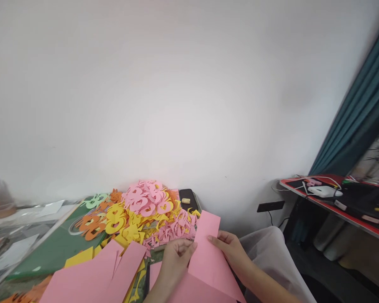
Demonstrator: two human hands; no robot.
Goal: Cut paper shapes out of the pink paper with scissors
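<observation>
Pink paper strip (210, 259) held by left hand (177, 255) and right hand (230, 249), colourful paper cut-outs (145, 200) heaped near wall (189, 105), pink sheets (88, 273) laid alongside

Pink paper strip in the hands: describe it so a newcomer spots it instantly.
From the pale grey wall, drop to the heap of pink, yellow and orange paper cutouts. Just below and right, the left hand and right hand hold a slanted, long pink paper strip. Unlike the pink paper sheets at lower left, it is held by both hands.
</observation>
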